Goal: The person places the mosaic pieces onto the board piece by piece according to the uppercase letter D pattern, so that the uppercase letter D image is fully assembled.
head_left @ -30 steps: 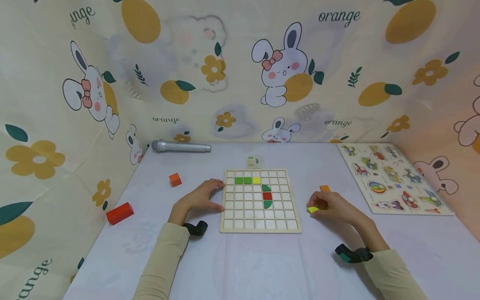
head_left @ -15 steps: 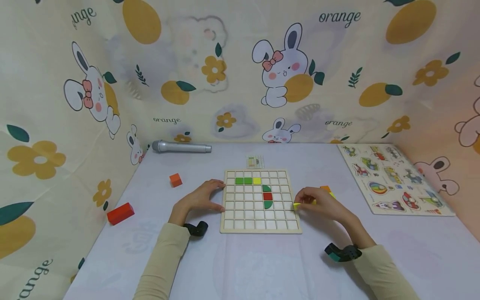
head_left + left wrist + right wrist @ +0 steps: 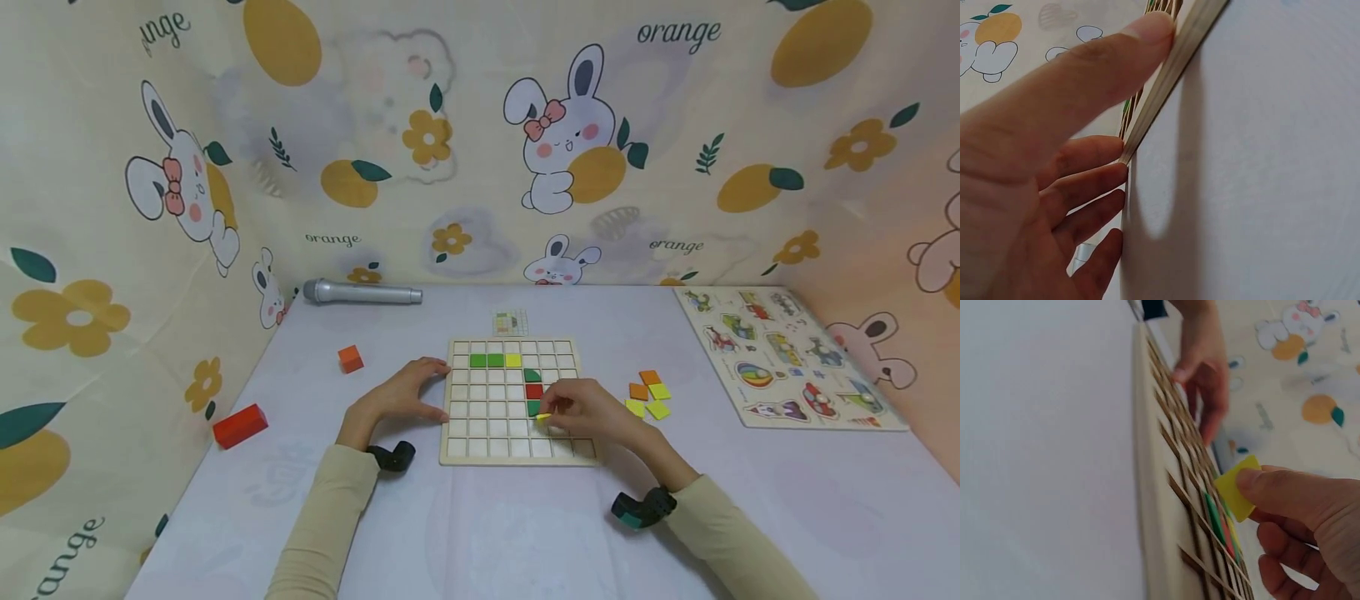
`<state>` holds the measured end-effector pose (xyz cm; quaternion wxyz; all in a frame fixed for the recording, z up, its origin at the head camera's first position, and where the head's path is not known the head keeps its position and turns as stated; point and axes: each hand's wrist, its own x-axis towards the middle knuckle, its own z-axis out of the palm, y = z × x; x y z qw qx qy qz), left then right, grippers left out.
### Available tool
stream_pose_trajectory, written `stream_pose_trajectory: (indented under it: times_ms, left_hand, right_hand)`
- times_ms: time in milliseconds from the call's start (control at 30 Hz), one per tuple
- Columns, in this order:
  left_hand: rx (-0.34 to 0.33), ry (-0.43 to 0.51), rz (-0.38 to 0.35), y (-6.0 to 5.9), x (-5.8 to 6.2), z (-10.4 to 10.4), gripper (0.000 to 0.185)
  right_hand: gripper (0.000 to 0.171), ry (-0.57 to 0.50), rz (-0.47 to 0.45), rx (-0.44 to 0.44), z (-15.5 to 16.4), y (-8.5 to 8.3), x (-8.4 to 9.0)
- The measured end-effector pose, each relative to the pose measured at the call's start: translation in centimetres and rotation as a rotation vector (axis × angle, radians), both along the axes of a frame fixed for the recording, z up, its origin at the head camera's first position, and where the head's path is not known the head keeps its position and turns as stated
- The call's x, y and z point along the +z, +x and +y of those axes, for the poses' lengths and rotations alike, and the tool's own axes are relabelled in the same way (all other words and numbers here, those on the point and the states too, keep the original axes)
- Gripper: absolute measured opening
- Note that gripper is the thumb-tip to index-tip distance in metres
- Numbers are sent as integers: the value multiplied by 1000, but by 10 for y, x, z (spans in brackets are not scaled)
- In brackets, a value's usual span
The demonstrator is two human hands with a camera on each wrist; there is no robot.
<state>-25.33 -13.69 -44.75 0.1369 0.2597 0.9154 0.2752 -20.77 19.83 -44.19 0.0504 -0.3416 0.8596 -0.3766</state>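
White tabletop point(image 3: 525, 533) extends beyond the near edge of the square, pale wooden grid board point(image 3: 477, 429). We see the left hand point(image 3: 401, 393), thumb and fingers spread, touching its left edge; the right hand point(image 3: 588, 408) pinches a yellow square tile point(image 3: 1233, 495) above the grid's right half.

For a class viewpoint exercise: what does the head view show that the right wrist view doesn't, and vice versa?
Only the head view: a long red block, a pale picture puzzle board, loose orange and yellow square tiles.
Only the right wrist view: most of the face of the yellow square tile, the thumb across it; the head view gives only a sliver.
Both: the pale wooden grid board, the left grip, the right grip holding that tile, the cream rabbit-print backdrop.
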Motion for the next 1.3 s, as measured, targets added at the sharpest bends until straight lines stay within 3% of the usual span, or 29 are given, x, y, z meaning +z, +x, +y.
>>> stream_pose_trajectory:
  times_ms: [233,567,1000,1300]
  left_hand:
    - [-5,4,2,-1,-2,-1,78]
    - [-9,3,8,-1,-1,0,78]
    - [-21,16,15,-1,-2,-1,78]
    - [-19,20,7,1,1,-1,78]
  right_hand:
    - [12,-17,50,76,-20,3,-5]
    - [12,34,186,61,-29,5,-14]
    - [7,87,204,75,-30,8,-16]
    - [5,103,218,24,-32,6,-16]
